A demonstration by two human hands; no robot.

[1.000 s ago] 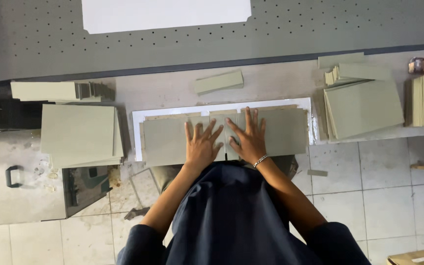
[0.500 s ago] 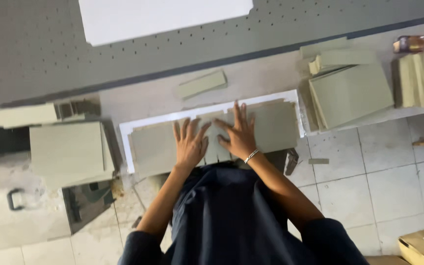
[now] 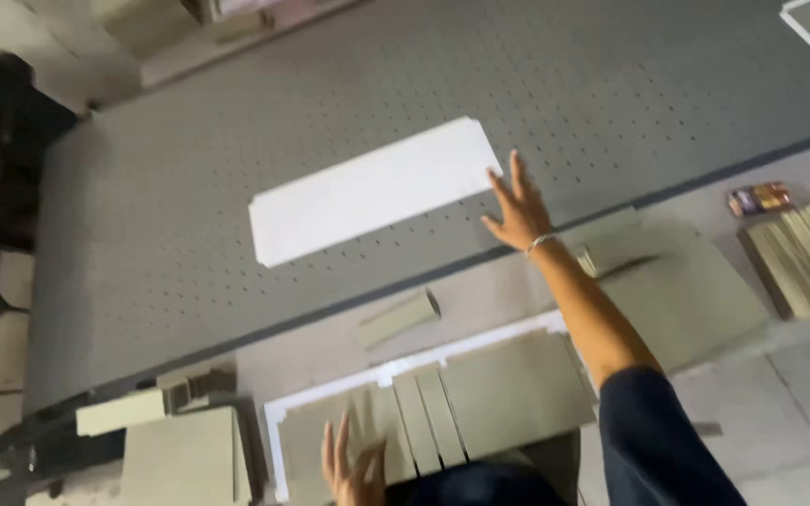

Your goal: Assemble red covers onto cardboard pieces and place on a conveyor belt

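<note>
Up at 12 o'clock from me, one white sheet (image 3: 377,190) lies flat on the perforated grey bed (image 3: 189,215). I judge it thin, light and bendy, so I'd lift it by an edge or corner. My right hand (image 3: 517,211) is spread open, holding nothing, at the sheet's right end (touching or not, I cannot tell). My left hand (image 3: 353,468), fingers open, rests on the grey boards (image 3: 452,412) on the table (image 3: 480,300); I count about four there.

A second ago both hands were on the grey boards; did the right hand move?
Yes. The right hand left the grey boards and reached forward, up to the white sheet.
</note>
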